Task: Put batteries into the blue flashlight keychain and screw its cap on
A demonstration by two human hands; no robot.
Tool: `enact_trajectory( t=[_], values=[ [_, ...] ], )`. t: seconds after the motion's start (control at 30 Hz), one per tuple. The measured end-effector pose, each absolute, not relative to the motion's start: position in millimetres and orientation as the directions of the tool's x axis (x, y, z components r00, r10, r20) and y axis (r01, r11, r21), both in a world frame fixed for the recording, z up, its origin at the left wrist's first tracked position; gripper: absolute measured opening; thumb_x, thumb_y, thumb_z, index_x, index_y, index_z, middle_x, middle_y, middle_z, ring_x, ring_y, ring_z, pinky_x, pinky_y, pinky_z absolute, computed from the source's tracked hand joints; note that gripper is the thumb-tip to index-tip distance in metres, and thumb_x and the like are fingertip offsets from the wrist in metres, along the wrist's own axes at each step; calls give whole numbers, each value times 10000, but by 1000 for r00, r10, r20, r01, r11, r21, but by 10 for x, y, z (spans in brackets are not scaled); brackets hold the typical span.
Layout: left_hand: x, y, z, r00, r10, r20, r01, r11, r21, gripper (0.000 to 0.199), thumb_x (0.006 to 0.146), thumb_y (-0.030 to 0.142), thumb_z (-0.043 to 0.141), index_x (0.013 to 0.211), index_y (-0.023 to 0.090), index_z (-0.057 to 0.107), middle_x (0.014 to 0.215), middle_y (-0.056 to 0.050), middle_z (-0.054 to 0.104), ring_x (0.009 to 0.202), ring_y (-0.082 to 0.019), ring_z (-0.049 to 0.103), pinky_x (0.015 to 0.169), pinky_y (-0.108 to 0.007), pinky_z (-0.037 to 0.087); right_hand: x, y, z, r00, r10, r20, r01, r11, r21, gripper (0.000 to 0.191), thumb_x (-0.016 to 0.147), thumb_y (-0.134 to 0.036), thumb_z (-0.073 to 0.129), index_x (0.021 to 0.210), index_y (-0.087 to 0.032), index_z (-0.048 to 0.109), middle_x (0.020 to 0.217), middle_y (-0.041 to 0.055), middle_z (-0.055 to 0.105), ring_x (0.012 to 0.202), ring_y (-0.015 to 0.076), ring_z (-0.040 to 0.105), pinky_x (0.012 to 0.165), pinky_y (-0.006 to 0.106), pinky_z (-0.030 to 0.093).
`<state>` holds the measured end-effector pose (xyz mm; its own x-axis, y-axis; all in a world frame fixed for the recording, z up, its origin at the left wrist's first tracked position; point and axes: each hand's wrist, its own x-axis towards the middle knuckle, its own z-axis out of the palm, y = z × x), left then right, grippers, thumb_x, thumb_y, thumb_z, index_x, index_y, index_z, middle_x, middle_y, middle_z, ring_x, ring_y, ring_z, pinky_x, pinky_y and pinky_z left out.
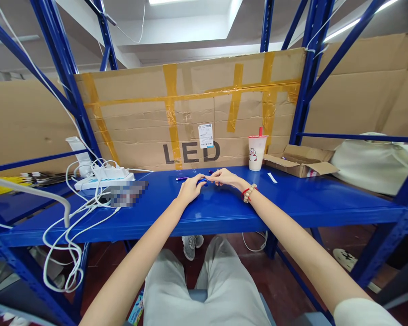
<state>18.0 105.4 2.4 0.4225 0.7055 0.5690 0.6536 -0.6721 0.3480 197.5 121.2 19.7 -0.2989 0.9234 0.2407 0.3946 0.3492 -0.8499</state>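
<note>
My left hand [189, 189] rests low over the blue shelf top [149, 199], its fingers closed on a slim blue pen [202, 180]. Close beside it, my right hand [224, 177] has thumb and fingers pinched together, the fingertips meeting those of the left. What the right fingers hold is too small to make out. A dark purple pen-like piece [181, 179] lies just left of my left hand, partly behind it. Another small dark tip [211, 172] shows behind the right fingers.
White cables and a power strip [104, 180] crowd the left side, hanging over the front edge. A lidded drink cup [255, 153], a white slip [272, 178], an open cardboard box [297, 163] and a pale bag [370, 165] stand right. Cardboard marked LED [139, 122] closes the back.
</note>
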Motion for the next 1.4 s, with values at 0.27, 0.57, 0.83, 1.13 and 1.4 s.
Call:
enact_trajectory(
  t=[0.27,0.57,0.83,1.13,1.4],
  values=[
    [199,1044,30,402,733,548,670,-644,369,258,859,277,395,1072,239,535,966,-32,664,885,-185,611,797,-294,454,1991,1229,156,-369,892,263,365,399,-841,454,597,-569,644,691,-126,669,574,8,543,494,71,443,430,199,315],
    [200,1055,31,376,773,510,700,-598,390,251,872,298,364,1067,240,510,834,-25,657,831,-183,608,745,-290,450,2013,1289,144,-343,853,394,313,499,-808,457,573,-478,702,833,-103,687,662,38,624,498,69,454,460,209,364],
    [206,1035,35,403,781,478,711,-596,374,243,879,307,341,1052,245,499,793,-21,647,810,-188,606,732,-294,442,2029,1300,134,-358,841,406,290,514,-807,405,588,-444,702,824,-115,701,732,55,657,520,74,468,470,211,389],
    [209,1005,42,411,785,464,699,-598,392,260,885,333,319,1058,249,494,778,-17,644,783,-183,611,708,-284,440,2052,1378,91,-361,838,408,308,521,-797,410,594,-444,703,829,-108,696,747,58,653,502,64,459,445,198,381],
    [202,1016,44,421,785,455,706,-598,380,257,885,336,323,1058,246,491,757,-12,639,795,-183,613,712,-280,444,2053,1369,89,-375,829,415,320,536,-781,415,601,-462,692,833,-119,702,758,54,660,497,62,460,436,191,377]
  ],
)
